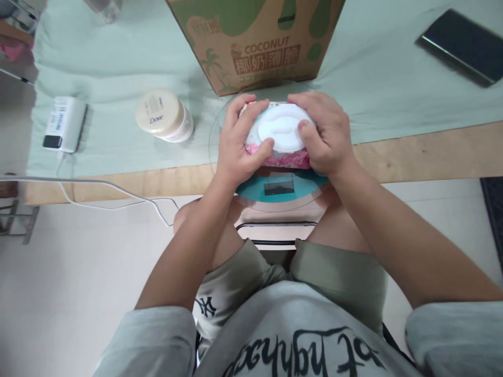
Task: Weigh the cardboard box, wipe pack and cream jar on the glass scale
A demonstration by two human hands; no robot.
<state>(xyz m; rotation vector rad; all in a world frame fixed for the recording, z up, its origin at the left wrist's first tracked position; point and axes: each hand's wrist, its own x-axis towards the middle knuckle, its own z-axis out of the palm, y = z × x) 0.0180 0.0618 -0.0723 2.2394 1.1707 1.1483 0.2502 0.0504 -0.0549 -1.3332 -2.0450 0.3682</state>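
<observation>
– Pale green cloth point(113, 63) covers most of the wooden tabletop point(424, 152), is it correct?

– Yes, correct. Only one bare strip of wood is seen along the near edge, just before the person's knees.

– And where is the packet point(278, 137)?

– It is near this edge, in front of the carton point(271, 36) and above the teal disc point(251, 189). If it rests on the disc or is held a little over it, I cannot tell, because both hands hide the sides.

– Please describe to me the grip of each hand.

– The left hand point(240, 141) grasps the left end of the packet, with fingers at the far side and the thumb at the near side. The right hand point(329, 133) grasps the right end, and its thumb lies at the edge of the white lid point(286, 123).

– What does one see on the disc?

– A dark rectangle point(280, 187) is near its front, and a clear round rim goes around it.

– Which other things are there?

– To the left stands a jar point(163, 115) with the word "Dove" on its cap. Farther left lies a white device point(63, 123), with a white cable point(113, 183) at its near end. At the far right lies a dark phone point(466, 47), well apart from the hands.
</observation>
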